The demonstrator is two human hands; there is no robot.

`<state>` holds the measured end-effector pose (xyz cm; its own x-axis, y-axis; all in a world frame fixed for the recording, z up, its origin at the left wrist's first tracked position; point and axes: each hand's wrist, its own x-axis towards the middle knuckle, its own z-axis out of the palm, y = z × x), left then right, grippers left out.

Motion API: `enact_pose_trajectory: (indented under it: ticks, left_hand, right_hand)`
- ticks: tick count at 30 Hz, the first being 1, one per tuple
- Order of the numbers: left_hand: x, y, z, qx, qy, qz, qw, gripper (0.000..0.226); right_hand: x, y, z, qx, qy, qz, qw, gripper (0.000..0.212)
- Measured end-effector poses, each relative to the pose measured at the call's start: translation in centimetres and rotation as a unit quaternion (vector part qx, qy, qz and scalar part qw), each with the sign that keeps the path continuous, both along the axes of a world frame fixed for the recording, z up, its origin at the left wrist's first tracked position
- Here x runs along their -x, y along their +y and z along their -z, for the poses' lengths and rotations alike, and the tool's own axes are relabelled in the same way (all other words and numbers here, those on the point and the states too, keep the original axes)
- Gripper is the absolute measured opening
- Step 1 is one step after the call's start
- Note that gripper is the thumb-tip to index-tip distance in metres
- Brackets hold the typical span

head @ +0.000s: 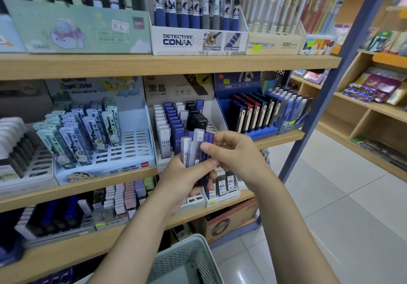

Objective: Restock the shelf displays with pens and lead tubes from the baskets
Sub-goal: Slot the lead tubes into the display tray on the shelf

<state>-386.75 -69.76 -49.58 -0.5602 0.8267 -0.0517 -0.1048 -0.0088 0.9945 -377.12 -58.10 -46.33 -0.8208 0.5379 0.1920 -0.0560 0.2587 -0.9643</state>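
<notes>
A bunch of lead tubes (196, 149), clear and dark blue, stands upright in the left hand (185, 179), whose fingers curl round their lower ends. The right hand (233, 151) pinches the top of one clear tube in the bunch between thumb and forefinger. Both hands are in front of the white display box (154, 116) of tubes at the front edge of the middle shelf (99, 183). A grey basket (187, 259) sits below, near the bottom edge.
</notes>
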Motion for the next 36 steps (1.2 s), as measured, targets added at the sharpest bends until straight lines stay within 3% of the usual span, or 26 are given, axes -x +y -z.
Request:
enact_pose_trajectory:
  ticks: [9, 18, 21, 26, 31, 36]
  left_hand:
    - [0.4, -0.1, 0.1, -0.042, -0.015, 0.003, 0.999, 0.019]
    - [0.4, -0.1, 0.0, -0.056, -0.03, -0.022, 0.998, 0.018]
    - [0.3, 0.0, 0.2, -0.041, -0.017, -0.028, 0.999, 0.017]
    - [0.3, 0.0, 0.6, -0.016, 0.008, -0.058, 0.998, 0.014]
    - [0.6, -0.3, 0.6, -0.013, 0.011, -0.078, 0.997, 0.015]
    - [0.5, -0.6, 0.4, 0.008, 0.021, -0.081, 0.996, 0.018]
  right_hand:
    - [0.4, 1.0, 0.7, 0.069, 0.036, 0.02, 0.997, 0.015]
    - [0.1, 1.6, 1.3, 0.134, 0.077, -0.073, 0.985, 0.032]
    - [0.1, 1.8, 1.0, 0.139, 0.08, -0.01, 0.987, 0.02]
    - [0.1, 2.4, -0.6, 0.12, 0.118, 0.078, 0.983, 0.021]
    - [1.3, 3.6, -2.1, 0.09, 0.129, 0.1, 0.982, 0.03]
    - [3.5, 4.8, -2.4, 0.03, 0.1, 0.111, 0.988, 0.019]
